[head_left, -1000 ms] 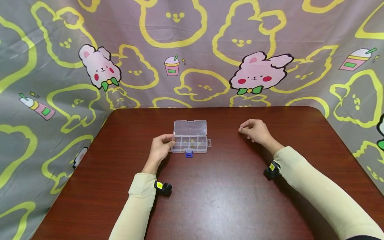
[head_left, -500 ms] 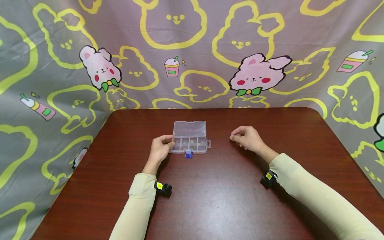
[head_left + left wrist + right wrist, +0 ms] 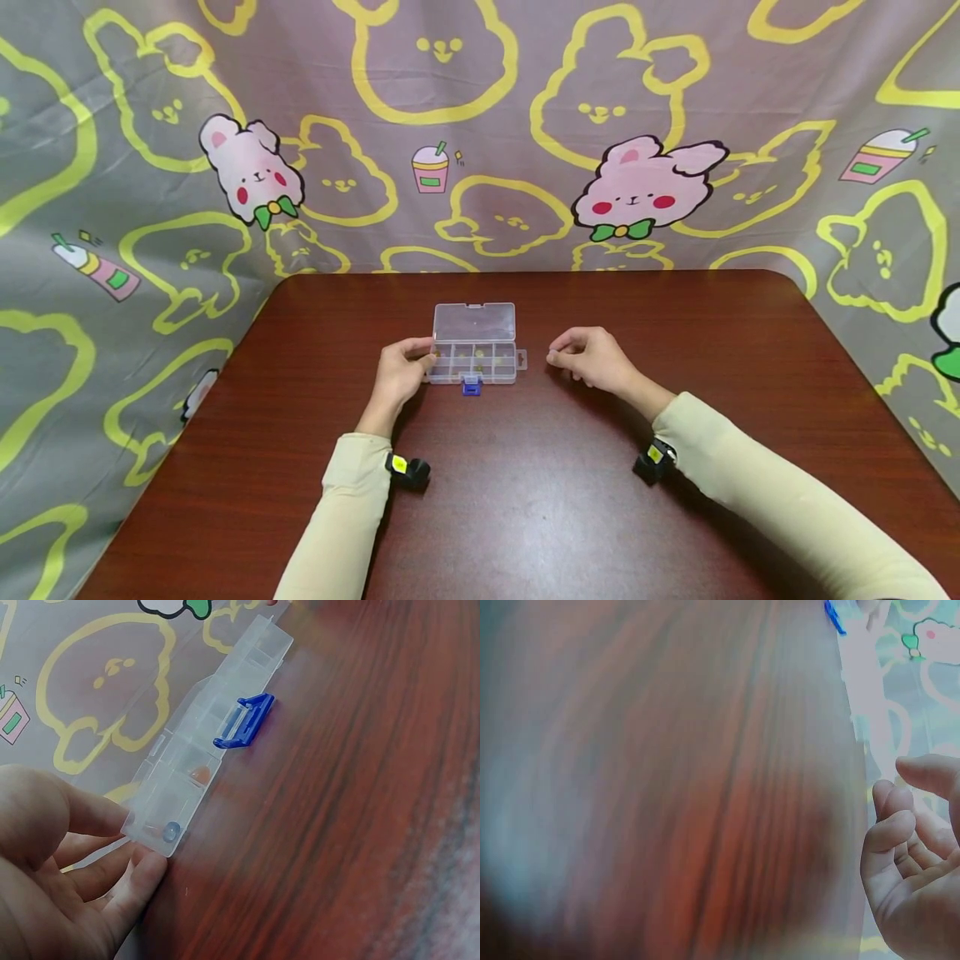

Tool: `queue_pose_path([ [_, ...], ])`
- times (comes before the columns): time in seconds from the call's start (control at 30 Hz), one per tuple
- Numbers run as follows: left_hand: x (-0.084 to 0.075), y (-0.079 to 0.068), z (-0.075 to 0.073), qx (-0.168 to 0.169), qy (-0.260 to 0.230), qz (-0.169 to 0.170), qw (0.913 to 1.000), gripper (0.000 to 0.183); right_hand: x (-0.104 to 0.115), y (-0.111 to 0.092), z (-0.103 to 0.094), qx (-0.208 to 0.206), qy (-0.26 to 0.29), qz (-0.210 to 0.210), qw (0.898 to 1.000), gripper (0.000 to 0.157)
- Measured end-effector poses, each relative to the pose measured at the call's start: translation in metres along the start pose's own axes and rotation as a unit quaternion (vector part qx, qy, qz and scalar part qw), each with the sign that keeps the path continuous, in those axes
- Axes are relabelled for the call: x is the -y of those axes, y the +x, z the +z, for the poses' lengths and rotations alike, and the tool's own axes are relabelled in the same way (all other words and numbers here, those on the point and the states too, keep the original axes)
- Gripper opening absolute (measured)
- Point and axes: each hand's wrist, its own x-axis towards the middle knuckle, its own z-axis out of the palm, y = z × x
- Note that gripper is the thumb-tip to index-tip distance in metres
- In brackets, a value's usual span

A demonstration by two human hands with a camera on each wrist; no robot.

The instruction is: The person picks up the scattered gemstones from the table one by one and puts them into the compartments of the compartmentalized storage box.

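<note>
A clear plastic compartment box [image 3: 504,376] stands on the table with its lid [image 3: 475,322] raised at the back. Small pieces lie in several compartments; in the left wrist view I make out an orange one [image 3: 199,775] and a bluish bead [image 3: 172,832]. My left hand [image 3: 401,372] grips the box's left end between thumb and fingers. To the right of the box, apart from it, my right hand [image 3: 596,360] is held above the table, thumb and index finger together at a small pale piece [image 3: 552,357], too small to identify. The right wrist view barely shows it.
The box has a blue latch [image 3: 471,387] at its front and a hanging tab [image 3: 522,359] on its right end. Beneath everything is a dark reddish-brown table [image 3: 480,500]. A patterned curtain [image 3: 495,142] stands behind and beside it.
My right hand has moved left and a little toward me, closer to the box. My left hand and the box have stayed in place.
</note>
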Motion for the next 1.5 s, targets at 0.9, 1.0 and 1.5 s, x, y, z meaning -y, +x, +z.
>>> queue_pose_path([
  [0.9,0.0,-0.001,0.0,-0.003,-0.006,0.0,1.0,0.03,0.035,0.015,0.052,0.012,-0.02,-0.083,0.996,0.006],
  [1.0,0.001,-0.001,0.0,-0.003,-0.006,0.0,1.0,0.03,0.036,0.018,0.054,0.002,-0.042,-0.095,0.995,0.007],
  [1.5,0.001,-0.001,-0.001,-0.001,-0.008,0.003,1.0,0.03,0.037,0.017,0.059,0.003,-0.079,-0.107,0.991,0.01],
])
